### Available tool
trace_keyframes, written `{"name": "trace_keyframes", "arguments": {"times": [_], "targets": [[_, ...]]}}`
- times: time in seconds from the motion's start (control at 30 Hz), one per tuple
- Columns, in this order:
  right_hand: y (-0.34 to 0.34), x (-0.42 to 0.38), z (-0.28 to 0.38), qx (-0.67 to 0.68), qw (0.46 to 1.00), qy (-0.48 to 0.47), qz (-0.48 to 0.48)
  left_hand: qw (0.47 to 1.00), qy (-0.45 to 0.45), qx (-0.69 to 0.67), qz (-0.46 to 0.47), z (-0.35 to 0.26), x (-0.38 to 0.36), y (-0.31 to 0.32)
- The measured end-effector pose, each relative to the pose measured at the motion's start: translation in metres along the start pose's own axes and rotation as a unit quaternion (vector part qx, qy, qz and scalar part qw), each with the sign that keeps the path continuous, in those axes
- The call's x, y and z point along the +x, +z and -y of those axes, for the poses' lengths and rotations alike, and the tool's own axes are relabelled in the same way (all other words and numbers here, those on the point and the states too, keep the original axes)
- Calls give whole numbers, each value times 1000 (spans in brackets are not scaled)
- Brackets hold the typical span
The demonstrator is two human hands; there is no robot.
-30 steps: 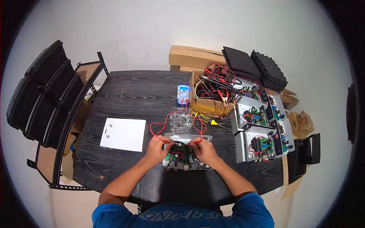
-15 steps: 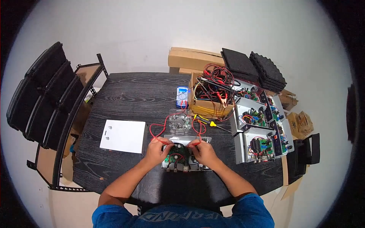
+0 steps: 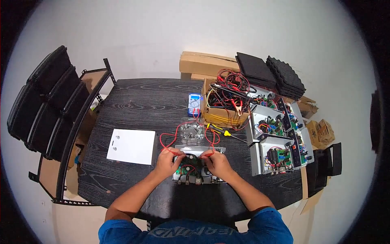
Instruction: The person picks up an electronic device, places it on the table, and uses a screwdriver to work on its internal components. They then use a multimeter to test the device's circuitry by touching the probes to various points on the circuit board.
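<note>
My left hand is closed on a red test probe, its tip pointing in over an open metal case with a green circuit board. From the other side my right hand pinches a second red probe. Both hands rest at the far part of the case, and the exact contact of the tips is too small to make out. Red leads loop from the probes toward a blue and white multimeter with a lit screen. A clear plastic box of small metal parts lies just beyond the case.
A yellow and black screwdriver lies right of the plastic box. A cardboard box heaped with cables stands behind it. Several opened units with circuit boards line the right side. A white sheet lies at left, near a rack.
</note>
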State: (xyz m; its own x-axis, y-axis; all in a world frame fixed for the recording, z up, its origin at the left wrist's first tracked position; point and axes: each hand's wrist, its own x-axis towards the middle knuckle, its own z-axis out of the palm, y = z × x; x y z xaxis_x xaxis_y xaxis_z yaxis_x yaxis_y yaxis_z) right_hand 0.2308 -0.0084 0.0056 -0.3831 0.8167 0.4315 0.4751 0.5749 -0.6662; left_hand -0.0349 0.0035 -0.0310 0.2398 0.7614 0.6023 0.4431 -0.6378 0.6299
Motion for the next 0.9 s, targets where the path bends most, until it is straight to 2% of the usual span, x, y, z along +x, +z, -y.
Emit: {"name": "trace_keyframes", "arguments": {"times": [0.9], "targets": [[-2,1,2,-3,1000,9,14,1000,2,-15,-13,-2,0,0]]}}
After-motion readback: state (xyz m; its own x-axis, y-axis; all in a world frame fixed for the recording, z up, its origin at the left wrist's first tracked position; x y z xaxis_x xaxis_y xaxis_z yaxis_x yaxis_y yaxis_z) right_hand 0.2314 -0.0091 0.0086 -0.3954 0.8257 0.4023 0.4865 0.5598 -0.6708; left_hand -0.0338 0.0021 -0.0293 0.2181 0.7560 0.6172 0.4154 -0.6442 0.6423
